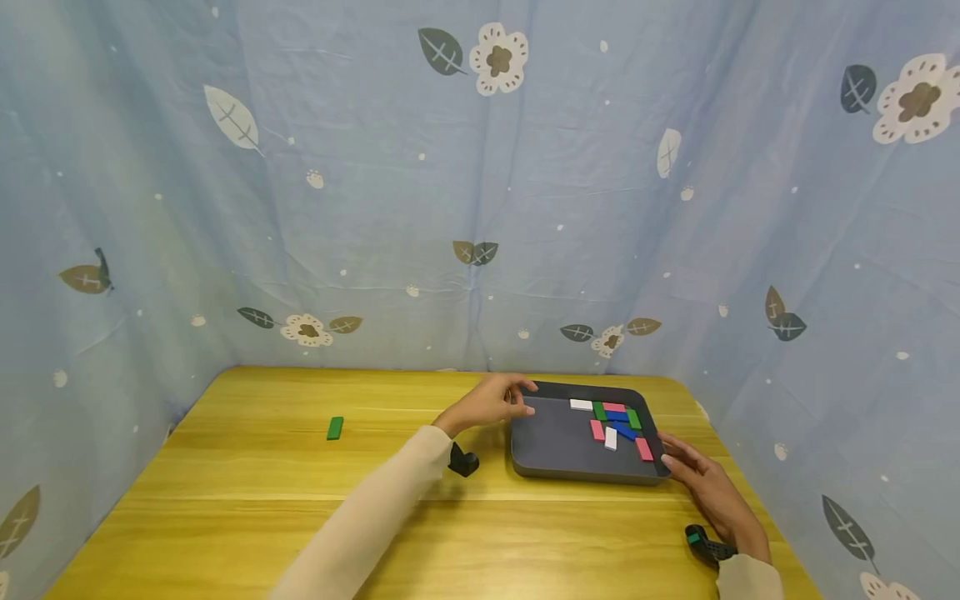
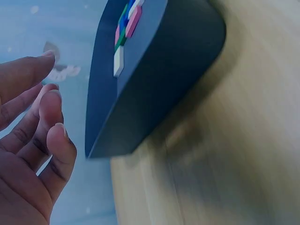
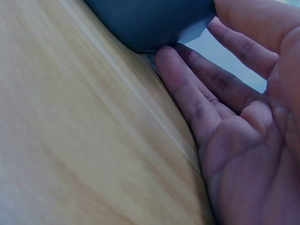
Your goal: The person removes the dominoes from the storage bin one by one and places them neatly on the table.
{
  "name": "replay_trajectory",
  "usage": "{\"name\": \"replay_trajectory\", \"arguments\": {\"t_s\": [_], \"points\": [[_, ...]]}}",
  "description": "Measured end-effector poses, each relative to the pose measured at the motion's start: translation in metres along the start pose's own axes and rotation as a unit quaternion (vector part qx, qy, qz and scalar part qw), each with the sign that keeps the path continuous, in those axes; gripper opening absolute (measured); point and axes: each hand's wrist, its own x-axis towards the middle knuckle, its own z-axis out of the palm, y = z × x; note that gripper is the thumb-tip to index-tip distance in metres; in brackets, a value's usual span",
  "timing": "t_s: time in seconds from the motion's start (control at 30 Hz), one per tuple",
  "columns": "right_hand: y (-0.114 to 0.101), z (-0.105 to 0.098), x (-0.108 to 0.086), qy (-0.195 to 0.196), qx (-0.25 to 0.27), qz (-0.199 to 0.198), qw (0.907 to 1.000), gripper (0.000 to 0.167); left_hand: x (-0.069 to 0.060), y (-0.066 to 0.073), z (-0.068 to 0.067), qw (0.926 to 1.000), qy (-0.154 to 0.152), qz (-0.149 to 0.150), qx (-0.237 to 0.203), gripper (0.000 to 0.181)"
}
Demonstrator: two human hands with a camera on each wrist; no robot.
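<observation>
A dark grey rectangular tray rests on the table with several small domino-like blocks in its right half, among them a white block, a pink block and a blue block. My left hand hovers at the tray's left rim, its fingers loosely bent and holding nothing; the left wrist view shows a gap between its fingertips and the tray. At the right end, my right hand holds the tray's edge, thumb at the rim and other fingers against the outer side, low by the tabletop.
A single green block lies on the left part of the wooden table. Blue patterned curtains stand around the table's back and sides. Black wrist devices sit on both arms, such as the right wrist device.
</observation>
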Motion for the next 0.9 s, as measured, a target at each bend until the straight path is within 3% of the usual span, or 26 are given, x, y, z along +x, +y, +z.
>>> {"name": "replay_trajectory", "arguments": {"t_s": [0.2,0.4,0.63,0.9], "points": [[0.003,-0.002,-0.001,-0.005,0.009,-0.004,0.9999,0.069,0.025,0.013,0.025,1.0000,-0.006,-0.003,-0.003,0.037],[0.003,-0.001,0.000,-0.011,0.010,-0.007,0.9999,0.066,0.044,0.020,0.047,0.9995,-0.011,-0.026,-0.014,0.036],[0.002,-0.001,-0.003,-0.005,0.018,0.001,0.9998,0.065,0.057,0.020,0.073,0.9980,-0.013,-0.055,-0.029,0.040],[0.002,0.002,-0.007,0.003,0.019,-0.006,0.9998,0.061,0.068,0.027,0.100,0.9983,-0.017,-0.050,-0.025,0.038]]}}
